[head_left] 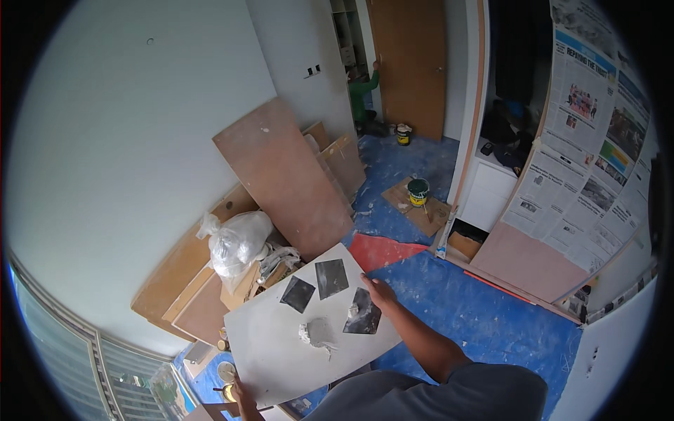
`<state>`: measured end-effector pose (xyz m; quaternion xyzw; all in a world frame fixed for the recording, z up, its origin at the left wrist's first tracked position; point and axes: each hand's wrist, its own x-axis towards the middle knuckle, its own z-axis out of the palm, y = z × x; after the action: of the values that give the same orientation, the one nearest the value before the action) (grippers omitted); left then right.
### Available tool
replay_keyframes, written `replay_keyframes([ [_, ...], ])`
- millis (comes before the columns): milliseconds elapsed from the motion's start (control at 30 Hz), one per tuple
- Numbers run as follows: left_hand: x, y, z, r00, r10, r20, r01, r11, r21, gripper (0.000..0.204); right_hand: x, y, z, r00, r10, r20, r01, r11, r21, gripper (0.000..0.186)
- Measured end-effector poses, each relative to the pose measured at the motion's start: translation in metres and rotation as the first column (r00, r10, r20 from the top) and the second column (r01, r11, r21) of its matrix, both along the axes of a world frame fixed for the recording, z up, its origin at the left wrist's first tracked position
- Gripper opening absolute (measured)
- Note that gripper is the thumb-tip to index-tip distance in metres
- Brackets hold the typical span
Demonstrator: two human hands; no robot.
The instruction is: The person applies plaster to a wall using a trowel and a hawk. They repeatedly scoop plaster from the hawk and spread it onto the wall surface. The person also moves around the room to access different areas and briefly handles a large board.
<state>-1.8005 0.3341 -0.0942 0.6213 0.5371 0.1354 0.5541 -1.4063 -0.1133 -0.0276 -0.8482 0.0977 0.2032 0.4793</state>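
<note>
I hold a flat grey board (pixel 281 351) tilted in front of me. My right hand (pixel 380 290) grips its far right edge, with the fingers next to a dark metal scraper blade (pixel 364 313) smeared with filler. My left hand (pixel 243 397) grips the near lower edge; only part of it shows. Two more dark square blades (pixel 331 278) (pixel 298 293) lie on the board's upper part. A lump of grey putty (pixel 319 331) sits near the middle.
Wooden panels (pixel 281 168) lean on the left wall behind a full clear plastic bag (pixel 235 242). Two paint buckets (pixel 418 191) (pixel 403 133) stand on the blue floor sheet. A person in green (pixel 361 95) crouches by the wooden door. A newspaper-covered panel (pixel 583 154) stands on the right.
</note>
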Motion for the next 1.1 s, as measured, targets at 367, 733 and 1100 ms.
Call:
replay_keyframes([
  [367,0.394,-0.118,0.004,0.992,-0.053,0.111,0.068,0.989,-0.134,0.060,0.273,-0.161,-0.006,0.957,-0.165,0.239,0.155,0.986,0.060,0.077],
  [733,0.775,-0.212,0.076,0.919,-0.352,0.176,0.366,0.929,-0.049,0.062,0.537,-0.322,0.010,0.828,-0.558,0.054,0.474,0.748,0.465,0.065],
  [1100,1.102,-0.317,0.077,0.838,-0.545,-0.007,0.542,0.832,0.118,0.039,0.831,-0.445,-0.013,0.810,-0.576,-0.111,0.519,0.615,0.594,0.064],
])
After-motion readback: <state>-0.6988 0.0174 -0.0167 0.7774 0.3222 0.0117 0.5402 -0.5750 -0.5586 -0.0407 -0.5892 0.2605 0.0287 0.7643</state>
